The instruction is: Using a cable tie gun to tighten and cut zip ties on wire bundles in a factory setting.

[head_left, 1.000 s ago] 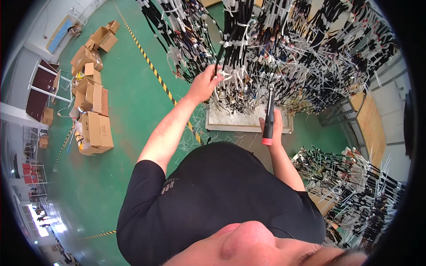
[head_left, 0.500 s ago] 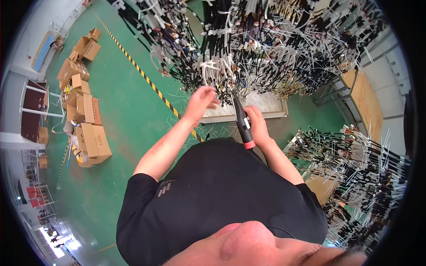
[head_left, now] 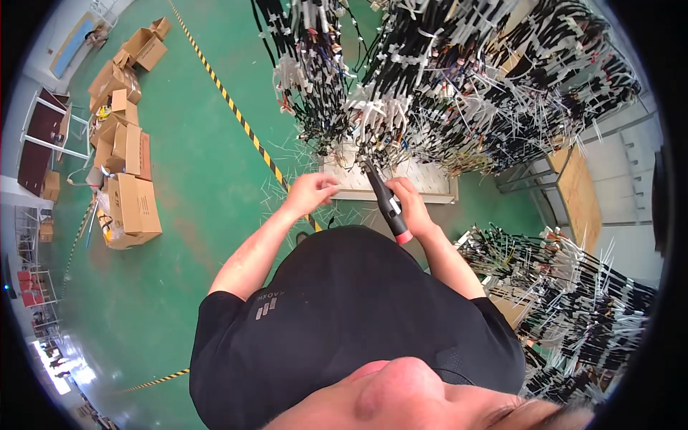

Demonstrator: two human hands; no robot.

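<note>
Black, red-ended tool [head_left: 381, 191]: right hand [head_left: 413, 208] has fingers wrapped round it, tip up at the lower ends of hanging wire bundles [head_left: 376, 107]; contact unclear. Left hand [head_left: 308, 193] apart from them, fingers loosely bent, nothing visible between. Risk: crowded wires could snag the tip, or a slip could nick the wrong one. White tray [head_left: 423, 195] underneath; green floor [head_left: 193, 172], pale strips [head_left: 272, 193] scattered, yellow-black tape [head_left: 241, 117], cardboard boxes [head_left: 140, 208] well off left.

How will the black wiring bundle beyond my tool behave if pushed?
The black wiring bundle would probably flex, since its thin strands splay at the lower end. It may snag: white pieces stick out and neighbouring bundles crowd close.
</note>
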